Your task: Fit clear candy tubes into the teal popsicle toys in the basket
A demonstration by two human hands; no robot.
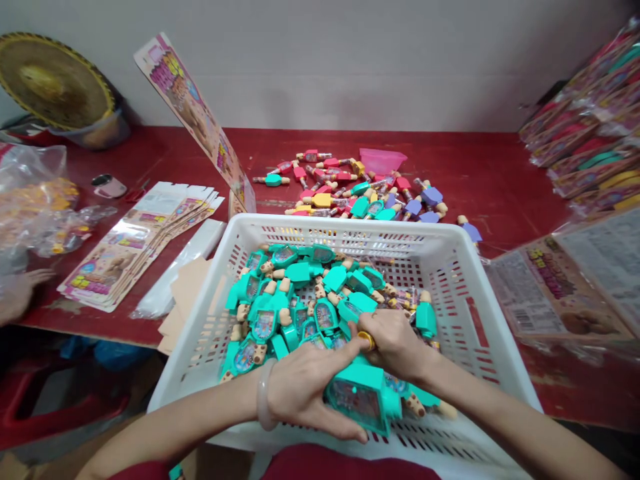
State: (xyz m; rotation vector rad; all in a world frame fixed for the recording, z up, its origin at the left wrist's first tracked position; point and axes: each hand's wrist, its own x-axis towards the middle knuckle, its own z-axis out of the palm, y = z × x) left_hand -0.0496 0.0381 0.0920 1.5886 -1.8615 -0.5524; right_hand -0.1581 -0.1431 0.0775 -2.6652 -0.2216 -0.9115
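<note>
My left hand (pixel 305 393), with a pale bangle on its wrist, grips a teal plastic toy case (pixel 357 398) with a clear window, thumb and fingers on either side. Against the top of that case, my right hand (pixel 393 339) is closed, a gold-coloured ring on one finger; whatever its fingertips hold is hidden. Both hands are over a white perforated basket (pixel 475 293). Inside the basket lie many similar teal toys (pixel 299 273) with tan, bear-like ends, heaped mostly to the left and middle.
Behind the basket, red, yellow, teal and purple toys lie by a pink tray (pixel 383 161) on the red table (pixel 200 143). Printed cards (pixel 125 247) are stacked left; one card (pixel 200 120) stands upright. Packed toys (pixel 590 133) are piled right. Another person's hand (pixel 23 290) shows at far left.
</note>
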